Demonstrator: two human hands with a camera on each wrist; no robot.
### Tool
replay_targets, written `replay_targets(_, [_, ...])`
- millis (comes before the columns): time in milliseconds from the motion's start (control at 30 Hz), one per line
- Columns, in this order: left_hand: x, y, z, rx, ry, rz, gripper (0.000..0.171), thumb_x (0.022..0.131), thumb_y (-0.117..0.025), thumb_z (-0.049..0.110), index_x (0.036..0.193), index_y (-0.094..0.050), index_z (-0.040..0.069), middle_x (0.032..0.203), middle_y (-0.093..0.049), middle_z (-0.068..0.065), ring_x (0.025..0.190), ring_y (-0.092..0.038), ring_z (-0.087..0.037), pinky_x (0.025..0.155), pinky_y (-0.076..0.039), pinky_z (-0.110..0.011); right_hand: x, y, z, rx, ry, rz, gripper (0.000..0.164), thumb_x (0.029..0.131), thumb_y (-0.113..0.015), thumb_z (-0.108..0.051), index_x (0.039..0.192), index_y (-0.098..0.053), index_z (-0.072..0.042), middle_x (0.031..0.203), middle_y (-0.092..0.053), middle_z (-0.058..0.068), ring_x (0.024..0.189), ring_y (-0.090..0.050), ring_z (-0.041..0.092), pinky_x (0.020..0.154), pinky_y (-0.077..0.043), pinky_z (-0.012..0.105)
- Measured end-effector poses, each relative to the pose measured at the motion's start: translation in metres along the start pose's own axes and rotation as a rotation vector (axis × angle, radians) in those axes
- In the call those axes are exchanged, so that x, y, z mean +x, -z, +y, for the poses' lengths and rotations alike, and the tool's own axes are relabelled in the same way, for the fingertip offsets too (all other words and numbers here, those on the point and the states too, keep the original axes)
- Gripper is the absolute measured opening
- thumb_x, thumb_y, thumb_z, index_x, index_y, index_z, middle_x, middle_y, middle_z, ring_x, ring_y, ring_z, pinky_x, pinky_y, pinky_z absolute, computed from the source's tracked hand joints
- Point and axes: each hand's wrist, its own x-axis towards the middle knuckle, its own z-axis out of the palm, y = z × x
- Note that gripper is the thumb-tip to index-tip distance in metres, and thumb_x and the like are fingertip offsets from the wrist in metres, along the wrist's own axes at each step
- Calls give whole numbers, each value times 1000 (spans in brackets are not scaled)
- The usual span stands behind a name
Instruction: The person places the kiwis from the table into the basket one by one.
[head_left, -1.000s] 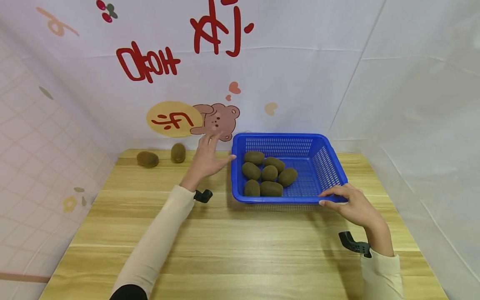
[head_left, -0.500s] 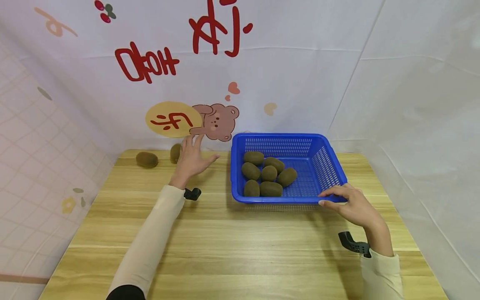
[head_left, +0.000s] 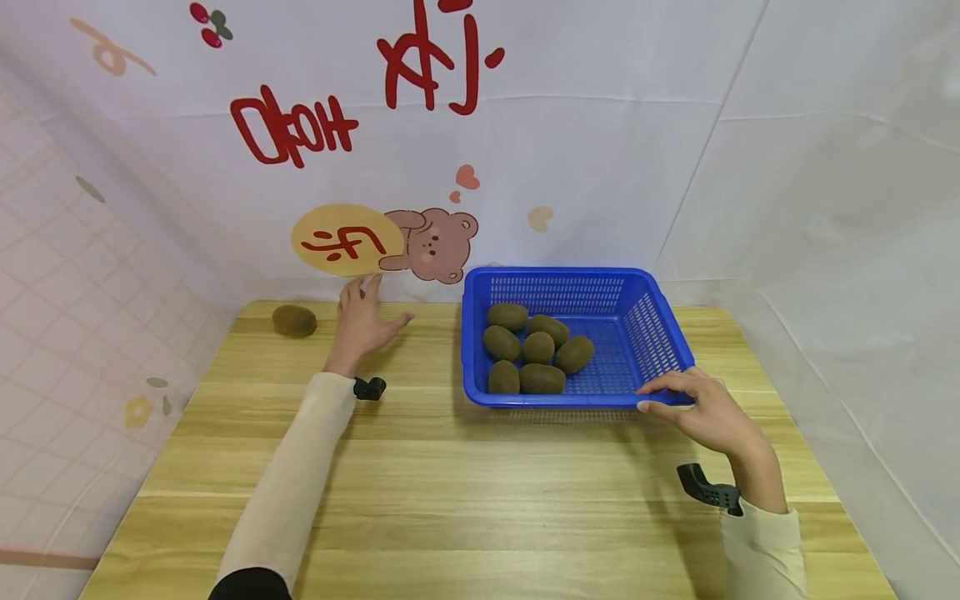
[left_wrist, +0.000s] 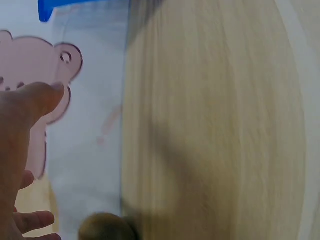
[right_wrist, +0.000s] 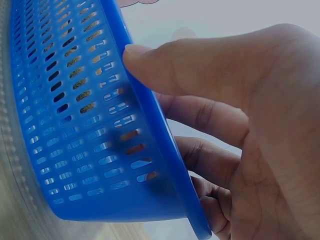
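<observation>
My left hand (head_left: 358, 325) reaches over the back left of the table, thumb and fingers spread, with nothing in its grasp. It hides one kiwi in the head view. In the left wrist view a kiwi (left_wrist: 105, 227) shows at the bottom edge, apart from the visible fingers. Farther left lies another brown kiwi (head_left: 294, 321). My right hand (head_left: 708, 408) grips the front right rim of a blue plastic basket (head_left: 555, 401); the right wrist view shows thumb (right_wrist: 165, 62) and fingers on either side of that rim. Several kiwis (head_left: 542, 377) lie in the basket's left part.
The wooden table (head_left: 480, 517) ends at a white printed cloth (head_left: 600, 167) behind it and cloth walls on both sides. The basket stands close to the back cloth.
My left hand has moved left from beside the basket to the kiwi near the back edge, which it now covers in the head view. The right hand and basket have stayed put.
</observation>
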Motion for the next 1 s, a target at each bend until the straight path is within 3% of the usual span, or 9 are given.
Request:
replay_targets(333, [4, -2, -30, -54, 70, 14, 95, 94, -71, 45, 164, -20, 7, 164, -14, -30, 152, -16, -49, 118, -29, -67, 0, 0, 1, 6, 6, 5, 12, 91, -79, -34, 104, -78, -35, 95, -68, -9, 86, -49, 10, 71, -41, 28])
replay_targets(600, [5, -7, -49, -117, 75, 43, 78, 97, -68, 22, 160, -27, 4, 158, -23, -33, 145, -30, -51, 114, -36, -65, -1, 0, 0, 12, -18, 3, 12, 91, -79, -36, 103, -78, -36, 96, -68, -8, 88, -51, 11, 72, -41, 28])
replay_targets(767, [5, -8, -56, -158, 44, 61, 66, 99, -62, 11, 158, -33, 2, 154, -30, -33, 140, -39, -52, 113, -39, -64, -1, 0, 0, 11, -16, 0, 12, 91, -79, -36, 103, -78, -35, 96, -68, -8, 86, -50, 10, 71, -41, 28])
replay_targets(1000, [4, -6, -55, -198, 46, 75, 63, 99, -62, 10, 157, -38, 4, 153, -34, -30, 139, -41, -51, 114, -38, -64, 0, -1, 2, 11, -12, 1, 11, 91, -78, -36, 103, -78, -36, 95, -68, -9, 85, -49, 10, 71, -41, 28])
